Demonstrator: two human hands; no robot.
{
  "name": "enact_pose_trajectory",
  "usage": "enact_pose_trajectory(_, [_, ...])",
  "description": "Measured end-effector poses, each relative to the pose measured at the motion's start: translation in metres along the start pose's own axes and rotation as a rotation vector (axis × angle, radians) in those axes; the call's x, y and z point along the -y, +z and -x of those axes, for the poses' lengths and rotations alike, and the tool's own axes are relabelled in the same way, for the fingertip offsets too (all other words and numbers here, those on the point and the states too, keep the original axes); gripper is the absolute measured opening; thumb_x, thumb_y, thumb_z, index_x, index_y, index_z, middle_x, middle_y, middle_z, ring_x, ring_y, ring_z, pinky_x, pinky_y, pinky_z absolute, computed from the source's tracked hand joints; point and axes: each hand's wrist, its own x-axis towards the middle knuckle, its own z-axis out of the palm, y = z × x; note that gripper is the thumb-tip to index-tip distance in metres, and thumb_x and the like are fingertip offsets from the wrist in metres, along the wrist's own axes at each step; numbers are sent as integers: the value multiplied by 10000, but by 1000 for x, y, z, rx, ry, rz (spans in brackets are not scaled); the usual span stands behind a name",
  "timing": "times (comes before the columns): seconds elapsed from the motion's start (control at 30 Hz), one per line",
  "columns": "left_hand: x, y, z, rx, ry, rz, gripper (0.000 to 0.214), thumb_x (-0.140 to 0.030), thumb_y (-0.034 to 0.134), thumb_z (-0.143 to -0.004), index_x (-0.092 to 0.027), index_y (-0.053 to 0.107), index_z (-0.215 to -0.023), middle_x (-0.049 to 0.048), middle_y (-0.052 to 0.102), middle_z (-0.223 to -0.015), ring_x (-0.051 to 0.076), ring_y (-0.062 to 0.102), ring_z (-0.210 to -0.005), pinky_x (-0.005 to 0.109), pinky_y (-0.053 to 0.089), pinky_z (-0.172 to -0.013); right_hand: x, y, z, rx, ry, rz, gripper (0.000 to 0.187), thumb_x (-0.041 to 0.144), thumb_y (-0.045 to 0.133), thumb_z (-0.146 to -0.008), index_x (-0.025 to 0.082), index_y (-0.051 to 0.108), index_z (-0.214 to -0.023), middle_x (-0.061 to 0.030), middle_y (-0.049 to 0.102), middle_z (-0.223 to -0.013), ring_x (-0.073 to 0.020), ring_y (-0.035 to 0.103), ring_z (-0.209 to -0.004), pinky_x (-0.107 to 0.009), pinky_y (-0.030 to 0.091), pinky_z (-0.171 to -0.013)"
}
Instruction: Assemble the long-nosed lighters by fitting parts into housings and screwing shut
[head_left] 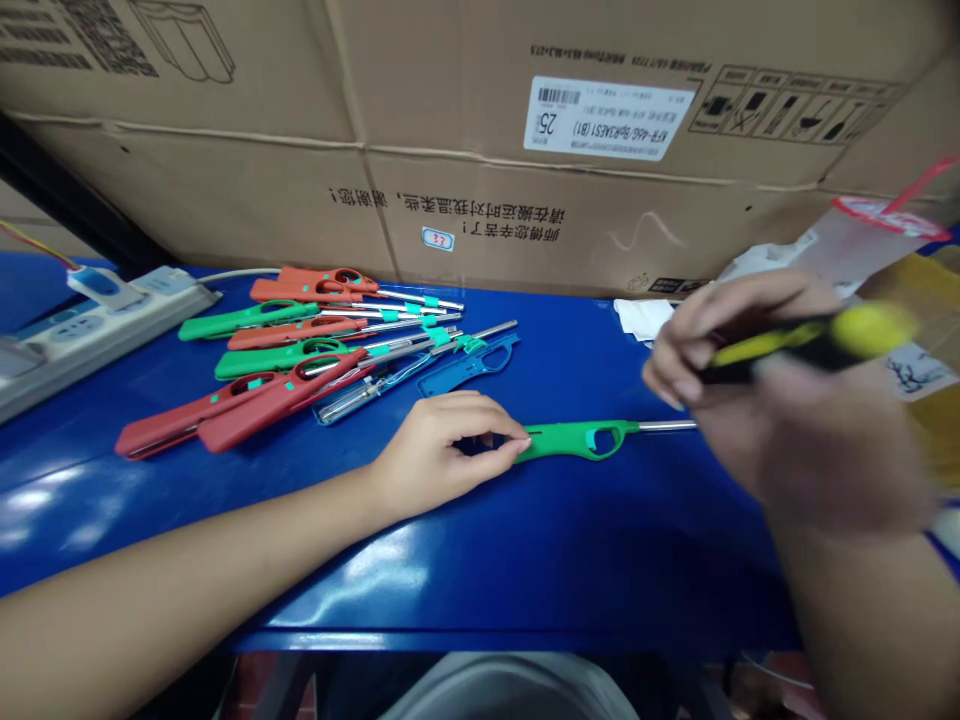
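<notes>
**Green lighter pinned at its butt end, tool gripped over its tip**

Head view. A green plastic long-nosed lighter point(577, 440) lies flat on the glossy blue plastic table point(525, 570), with its thin metal tube pointing to the person's right. The left hand point(442, 452) rests on the table at the lighter's butt end. Its thumb and fingertips are pinched on that end and hold it down. The right hand point(757, 400) is blurred and hangs just above the lighter's metal tip, fingers wrapped tight around a yellow-and-black tool handle point(814, 340). The tool's working end is hidden behind the fingers, so I cannot tell whether it touches the lighter.

To the left of the lighter and farther back, well apart from it, lies a loose heap of red, green and blue lighters point(300, 370) of the same shape. Farther left again sits a white power strip point(105, 320). Behind the lighter, brown cardboard boxes point(480, 150) stand along the table's far edge. Behind its tip, to the right, are a crumpled white cloth point(641, 315) and a clear plastic bag with a red rim point(855, 235).
</notes>
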Motion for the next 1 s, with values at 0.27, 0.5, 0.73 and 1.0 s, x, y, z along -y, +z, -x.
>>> enact_pose_trajectory(0.27, [-1, 0, 0, -42, -46, 22, 47, -188, 742, -897, -181, 782, -874, 44, 783, -831, 130, 705, -709, 204, 559, -616, -17, 3, -10, -110, 93, -169, 354, 597, 657, -934, 252, 734, -918, -30, 641, -796, -137, 524, -569, -284, 372, -433])
enact_pose_trajectory(0.5, [-1, 1, 0, -46, -36, -12, 30, -169, 766, -880, -161, 772, -852, 31, 769, -799, 108, 679, -685, 186, 547, -627, -38, 17, 4, -228, 4, -108, 162, 347, 728, -937, 247, 709, -811, 9, 714, -763, -109, 571, -365, -276, 359, -268])
enact_pose_trajectory(0.73, [1, 1, 2, -44, -75, -5, 53, -186, 755, -893, -158, 777, -854, 36, 766, -801, 113, 674, -684, 200, 546, -629, -35, 19, 4, -268, -59, -133, 187, 282, 690, -955, 206, 690, -784, 18, 720, -721, -85, 564, -330, -236, 357, -256])
enact_pose_trajectory(1.0, [1, 2, 2, -54, -53, -5, 39, -167, 757, -888, -146, 774, -860, 35, 765, -809, 104, 669, -686, 189, 546, -633, -39, 19, 3, -266, -66, -88, 188, 336, 734, -917, 234, 705, -761, 17, 721, -700, -103, 546, -305, -260, 335, -229])
